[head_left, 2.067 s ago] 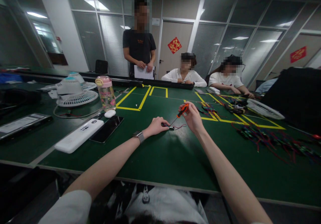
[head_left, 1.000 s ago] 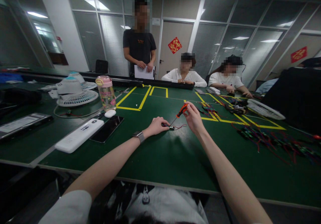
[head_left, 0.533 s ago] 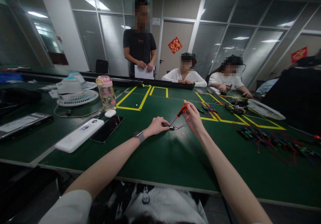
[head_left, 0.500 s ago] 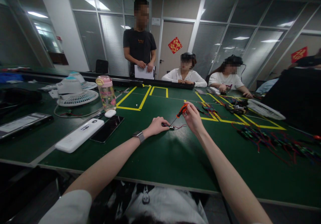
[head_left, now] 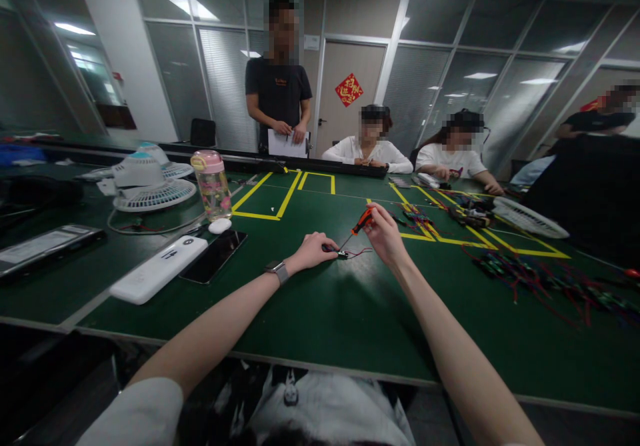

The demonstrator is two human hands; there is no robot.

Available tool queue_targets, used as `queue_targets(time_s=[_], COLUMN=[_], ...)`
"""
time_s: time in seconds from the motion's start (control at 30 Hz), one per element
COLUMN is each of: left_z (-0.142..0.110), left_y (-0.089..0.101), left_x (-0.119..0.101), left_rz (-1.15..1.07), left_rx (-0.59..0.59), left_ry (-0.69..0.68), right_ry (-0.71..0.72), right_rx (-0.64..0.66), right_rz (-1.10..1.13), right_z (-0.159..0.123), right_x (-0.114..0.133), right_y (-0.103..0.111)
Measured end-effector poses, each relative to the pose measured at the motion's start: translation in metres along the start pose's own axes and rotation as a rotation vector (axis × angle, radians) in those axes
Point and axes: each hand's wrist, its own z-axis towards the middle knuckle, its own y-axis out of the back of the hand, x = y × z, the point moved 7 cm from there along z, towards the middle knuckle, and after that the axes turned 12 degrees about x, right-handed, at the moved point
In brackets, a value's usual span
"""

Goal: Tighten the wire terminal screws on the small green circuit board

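My right hand (head_left: 384, 231) grips an orange and black screwdriver (head_left: 362, 221) by its handle, the thin shaft slanting down to the left. The screwdriver's tip meets a small circuit board (head_left: 343, 255) lying on the green tabletop. Thin red and dark wires (head_left: 361, 253) trail from the board to the right. My left hand (head_left: 316, 251), with a watch (head_left: 277, 271) on the wrist, pinches the board's left end against the table. Its fingertips partly hide the board, so fine detail there is too small to make out.
Left of my arms lie a white device (head_left: 157, 269), a black phone (head_left: 214, 257), a bottle (head_left: 212, 186) and white fan parts (head_left: 153, 189). Several wired boards (head_left: 550, 283) are heaped at right, near yellow tape (head_left: 465, 242). Co-workers sit and stand across the table.
My hands, the screwdriver and the board look almost unmoved. At the far right, a person in dark clothing has shifted, and more of someone behind now shows.
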Motion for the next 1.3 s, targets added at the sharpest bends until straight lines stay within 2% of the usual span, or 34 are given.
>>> queue_targets(time_s=[0.63,1.3], left_z=[-0.0013,-0.0016], left_y=[0.0021,0.0014], left_x=[-0.0027,-0.0016], left_rz=[-0.016,-0.019], left_rx=[-0.001,0.003], left_ry=[0.007,0.007], right_ry=[-0.053,-0.057], right_rx=[-0.021,0.015], right_rz=[0.128,0.092], right_z=[-0.0006,-0.0010], right_x=[-0.0053,-0.0040], right_y=[-0.0015,0.0019])
